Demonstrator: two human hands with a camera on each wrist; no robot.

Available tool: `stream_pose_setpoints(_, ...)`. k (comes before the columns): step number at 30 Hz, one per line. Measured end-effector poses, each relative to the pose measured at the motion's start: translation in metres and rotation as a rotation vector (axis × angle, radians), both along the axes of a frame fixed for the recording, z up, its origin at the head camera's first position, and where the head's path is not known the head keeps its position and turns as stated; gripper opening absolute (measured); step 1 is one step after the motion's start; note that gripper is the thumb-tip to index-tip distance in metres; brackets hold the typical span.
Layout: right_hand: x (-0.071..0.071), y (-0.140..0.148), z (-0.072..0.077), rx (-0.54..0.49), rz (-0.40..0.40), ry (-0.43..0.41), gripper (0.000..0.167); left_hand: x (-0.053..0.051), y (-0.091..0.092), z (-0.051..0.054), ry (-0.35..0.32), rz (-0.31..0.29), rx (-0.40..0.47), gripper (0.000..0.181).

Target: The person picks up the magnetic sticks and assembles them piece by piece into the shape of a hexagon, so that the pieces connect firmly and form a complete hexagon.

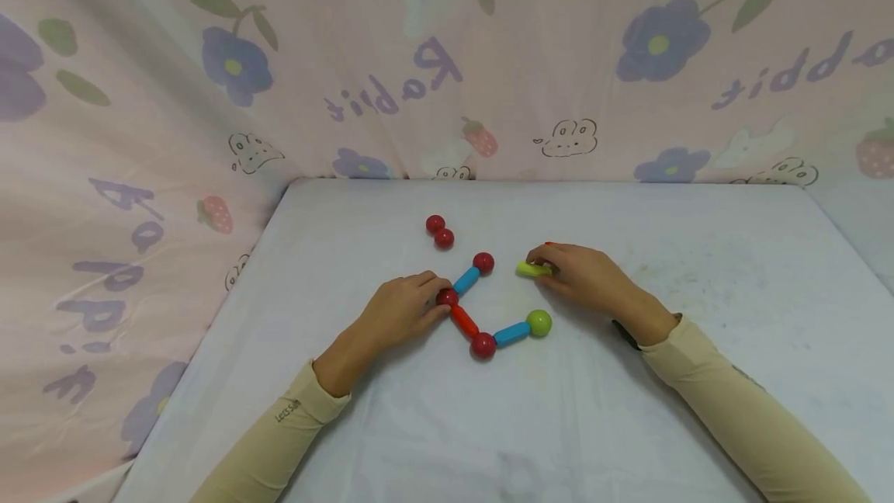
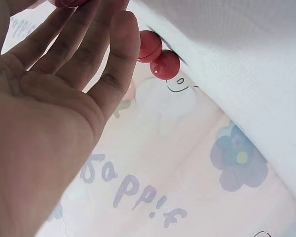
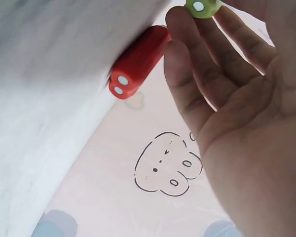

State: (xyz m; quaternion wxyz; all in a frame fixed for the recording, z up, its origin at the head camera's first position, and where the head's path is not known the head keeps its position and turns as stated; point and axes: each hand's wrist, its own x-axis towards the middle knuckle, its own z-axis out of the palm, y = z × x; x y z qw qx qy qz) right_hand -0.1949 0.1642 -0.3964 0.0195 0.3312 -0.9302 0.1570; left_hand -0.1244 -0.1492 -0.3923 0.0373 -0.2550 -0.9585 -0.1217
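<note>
My left hand (image 1: 398, 307) pinches a red ball (image 1: 447, 299) between thumb and fingers. From that ball a blue stick (image 1: 466, 281) runs to another red ball (image 1: 483, 263), and a red stick (image 1: 464, 322) runs to a nearer red ball (image 1: 483, 346). A second blue stick (image 1: 513, 334) joins the nearer ball to a green ball (image 1: 539, 323). To the right, my right hand (image 1: 590, 276) holds a yellow-green stick (image 1: 532, 269) by its right part, apart from the joined pieces. A pale round spot shows on that stick's end in the right wrist view.
Two red balls (image 1: 440, 232) lie touching each other behind the joined pieces. Red sticks (image 3: 140, 61) with pale end spots lie beyond the right hand, mostly hidden in the head view. A printed cloth (image 1: 517, 60) hangs behind the white table (image 1: 698, 410).
</note>
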Motion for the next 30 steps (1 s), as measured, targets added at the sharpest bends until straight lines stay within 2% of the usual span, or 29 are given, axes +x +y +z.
stream_pose_setpoints(9,0.002,-0.009,0.006,-0.058,0.022,-0.076,0.035,0.0,0.0,0.001,0.013,-0.009,0.005,0.037)
stream_pose_setpoints(19,0.004,-0.015,0.01,-0.05,0.023,-0.065,0.036,0.002,0.0,0.003,0.019,-0.015,0.007,0.037)
stream_pose_setpoints(30,0.002,-0.021,0.005,-0.023,0.012,-0.063,0.037,0.001,0.0,0.001,0.026,-0.017,-0.007,0.037)
